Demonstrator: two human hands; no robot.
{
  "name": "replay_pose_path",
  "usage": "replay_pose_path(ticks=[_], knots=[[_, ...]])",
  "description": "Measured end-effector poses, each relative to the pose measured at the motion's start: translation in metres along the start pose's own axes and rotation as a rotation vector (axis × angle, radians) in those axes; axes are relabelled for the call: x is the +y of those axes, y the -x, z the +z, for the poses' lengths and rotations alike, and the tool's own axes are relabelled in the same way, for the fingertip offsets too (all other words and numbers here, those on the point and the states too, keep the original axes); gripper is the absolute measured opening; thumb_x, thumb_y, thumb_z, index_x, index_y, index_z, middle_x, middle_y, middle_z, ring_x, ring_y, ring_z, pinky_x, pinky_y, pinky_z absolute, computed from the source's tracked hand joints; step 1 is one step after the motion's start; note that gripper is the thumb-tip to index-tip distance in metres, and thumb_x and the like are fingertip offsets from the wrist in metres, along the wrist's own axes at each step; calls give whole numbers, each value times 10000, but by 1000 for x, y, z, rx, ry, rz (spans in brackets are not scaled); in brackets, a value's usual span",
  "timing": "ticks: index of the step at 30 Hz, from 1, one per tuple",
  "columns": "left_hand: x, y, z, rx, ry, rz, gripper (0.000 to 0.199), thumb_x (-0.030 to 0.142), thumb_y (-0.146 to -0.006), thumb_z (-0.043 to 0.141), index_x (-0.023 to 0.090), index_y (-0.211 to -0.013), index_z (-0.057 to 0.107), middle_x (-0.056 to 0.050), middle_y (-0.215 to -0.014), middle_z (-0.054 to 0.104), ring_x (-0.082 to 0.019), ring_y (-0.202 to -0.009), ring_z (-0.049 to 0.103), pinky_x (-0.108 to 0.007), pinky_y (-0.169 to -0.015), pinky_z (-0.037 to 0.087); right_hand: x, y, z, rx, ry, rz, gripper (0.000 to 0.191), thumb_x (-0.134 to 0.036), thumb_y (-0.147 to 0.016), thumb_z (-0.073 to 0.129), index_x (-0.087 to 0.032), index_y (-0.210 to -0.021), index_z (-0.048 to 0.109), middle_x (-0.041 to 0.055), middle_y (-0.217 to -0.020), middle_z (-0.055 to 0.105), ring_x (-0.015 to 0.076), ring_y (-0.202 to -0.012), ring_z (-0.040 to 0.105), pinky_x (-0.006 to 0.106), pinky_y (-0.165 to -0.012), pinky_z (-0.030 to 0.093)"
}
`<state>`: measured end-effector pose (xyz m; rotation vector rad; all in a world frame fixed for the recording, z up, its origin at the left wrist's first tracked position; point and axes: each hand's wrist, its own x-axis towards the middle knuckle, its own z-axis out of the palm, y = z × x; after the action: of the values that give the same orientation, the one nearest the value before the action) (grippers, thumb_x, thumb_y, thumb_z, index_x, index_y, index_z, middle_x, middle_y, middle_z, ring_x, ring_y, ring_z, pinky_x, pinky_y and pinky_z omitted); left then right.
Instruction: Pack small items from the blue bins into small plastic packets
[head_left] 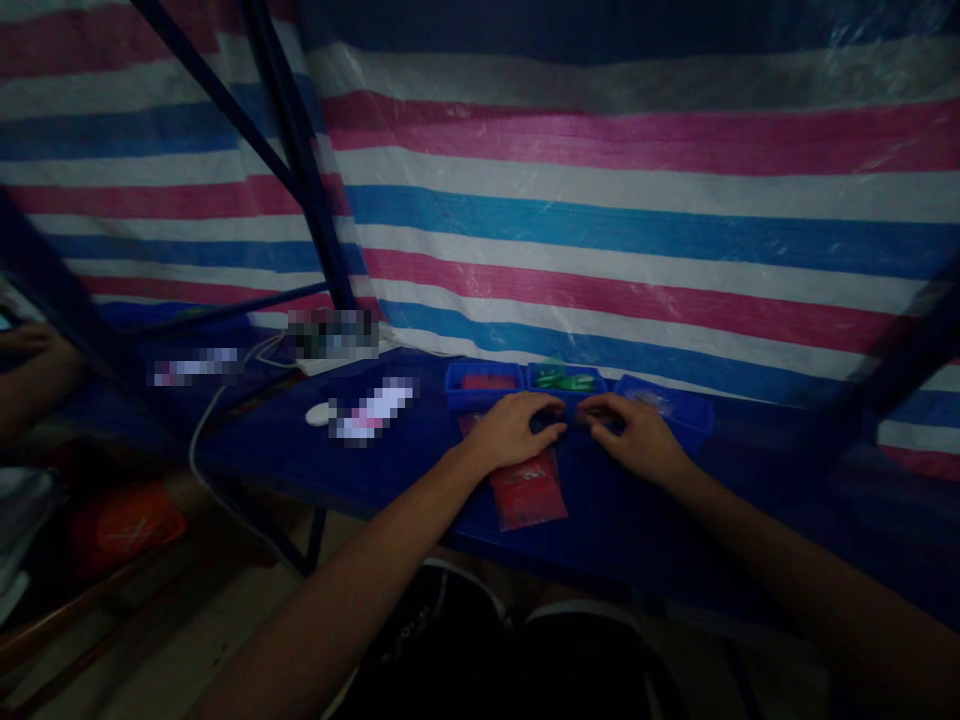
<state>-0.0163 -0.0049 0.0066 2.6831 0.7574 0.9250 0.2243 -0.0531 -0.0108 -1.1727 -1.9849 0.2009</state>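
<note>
My left hand (pixel 521 430) is over the table, above the far part of a red packet in clear plastic (pixel 529 495). Its fingers are curved, and a gap shows between thumb and fingertips. Facing it, my right hand (pixel 634 435) has bent fingers with the thumb a little apart from them. I make out nothing in either hand, though the dim light hides small detail. Just beyond the hands stand three blue bins: the left bin (pixel 484 397) holds something red, the middle bin (pixel 566 400) green pieces, and the right bin (pixel 686 415) clear plastic pieces.
On the blue table (pixel 420 470) to the left lie a white rounded object (pixel 321 414) and a blurred-out item. A white cable (pixel 196 440) hangs over the edge. Blue metal posts (pixel 300 170) and striped sheeting (pixel 637 220) stand behind. Another person's hand (pixel 37 345) is at far left.
</note>
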Motion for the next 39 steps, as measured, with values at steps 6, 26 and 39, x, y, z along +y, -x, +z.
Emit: replay_pose_path(ticks=[6,26,39], knots=[[3,-3,-3,-27,20,6,239,347,-982,593,191,-1072,750,-67,-1074,779,-223,-991,720,-344,-908,519,-2,6,16,-23,-362,127,268,-327,-894,684,-246,-1149,696,62,-1079,779,233,-928,769,423,-879,641],[8,-3,6,21,-31,93,180,278,-963,604,173,-1050,721,-63,-1025,767,-210,-982,711,-340,-916,514,-2,6,20,0,-467,179,290,-266,-808,741,-217,-1087,676,55,-1022,759,213,-922,745,404,-923,612],[12,-2,4,12,-30,71,223,338,-977,591,173,-1052,720,-68,-1034,766,-207,-976,712,-336,-894,526,-2,5,18,-20,-476,184,259,-306,-829,746,-237,-1069,678,55,-1026,752,213,-929,736,366,-894,600]])
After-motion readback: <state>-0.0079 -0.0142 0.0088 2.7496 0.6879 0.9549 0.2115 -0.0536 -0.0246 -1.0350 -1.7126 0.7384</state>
